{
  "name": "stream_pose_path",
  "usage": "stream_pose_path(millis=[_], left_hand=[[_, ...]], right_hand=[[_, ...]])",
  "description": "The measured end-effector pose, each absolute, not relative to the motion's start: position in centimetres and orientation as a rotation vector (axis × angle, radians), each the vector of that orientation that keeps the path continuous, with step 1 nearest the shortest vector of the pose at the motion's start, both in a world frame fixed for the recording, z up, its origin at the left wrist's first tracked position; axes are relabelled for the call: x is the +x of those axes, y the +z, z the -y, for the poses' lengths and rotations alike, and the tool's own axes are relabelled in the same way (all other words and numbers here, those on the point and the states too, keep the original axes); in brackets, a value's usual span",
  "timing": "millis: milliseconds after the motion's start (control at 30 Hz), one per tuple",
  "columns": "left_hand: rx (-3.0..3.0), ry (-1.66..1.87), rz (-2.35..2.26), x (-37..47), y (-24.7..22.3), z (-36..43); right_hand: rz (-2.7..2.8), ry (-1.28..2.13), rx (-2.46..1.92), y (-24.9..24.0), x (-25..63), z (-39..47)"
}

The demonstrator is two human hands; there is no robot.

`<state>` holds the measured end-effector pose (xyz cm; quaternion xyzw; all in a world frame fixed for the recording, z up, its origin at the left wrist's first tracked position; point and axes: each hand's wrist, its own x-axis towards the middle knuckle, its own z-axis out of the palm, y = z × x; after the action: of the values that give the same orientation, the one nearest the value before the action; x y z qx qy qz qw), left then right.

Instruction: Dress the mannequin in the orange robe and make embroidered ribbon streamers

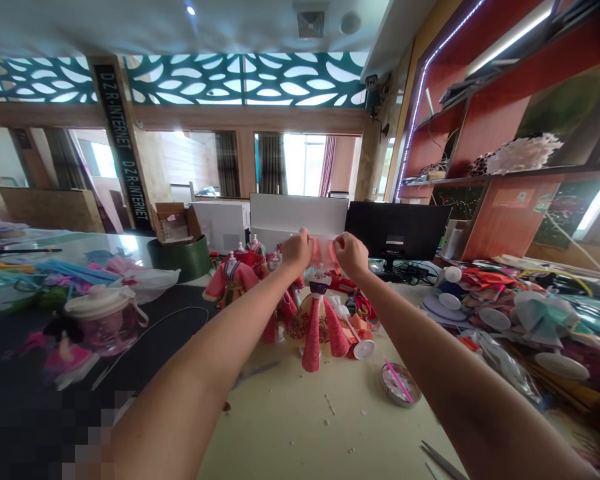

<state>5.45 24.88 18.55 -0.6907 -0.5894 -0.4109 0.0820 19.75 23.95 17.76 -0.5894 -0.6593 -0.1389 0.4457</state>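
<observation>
Head view: both my arms reach forward toward 12 o'clock, raised over the table, with my left hand (297, 253) and right hand (353, 256) side by side. My fingers curl tight on each, pinching a see-through pale pink piece (325, 251) that spans the gap between my fists. At 6 o'clock, just under it, stands a pink-sleeved outfit (311, 340); I can't tell whether they touch. More small outfits (235, 275) crowd 8 o'clock, partly hidden by my left forearm. A black monitor (397, 230) blocks 2 o'clock. Farther off, a round dish (387, 393) sits at 5 o'clock and a lidded jar (113, 327) between 8 and 9.
</observation>
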Motion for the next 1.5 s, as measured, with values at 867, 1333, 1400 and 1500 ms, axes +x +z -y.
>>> stream_pose_path(millis=[867, 1333, 1400, 1500], left_hand=[[-2.135, -1.28, 1.867, 4.0, 16.2, -23.9], [-2.062, -1.321, 1.608, 3.4, 14.5, -19.7], [-2.035, -1.344, 1.536, 3.4, 13.8, -19.3], [-1.985, -1.387, 1.444, 3.4, 12.8, -18.9]], right_hand=[[1.736, -0.167, -1.423, 13.6, 18.3, -18.8], [1.795, -0.278, -1.295, 12.9, 18.5, -19.4], [1.81, -0.323, -1.265, 12.8, 18.6, -19.4], [1.838, -0.399, -1.219, 12.6, 18.7, -19.3]])
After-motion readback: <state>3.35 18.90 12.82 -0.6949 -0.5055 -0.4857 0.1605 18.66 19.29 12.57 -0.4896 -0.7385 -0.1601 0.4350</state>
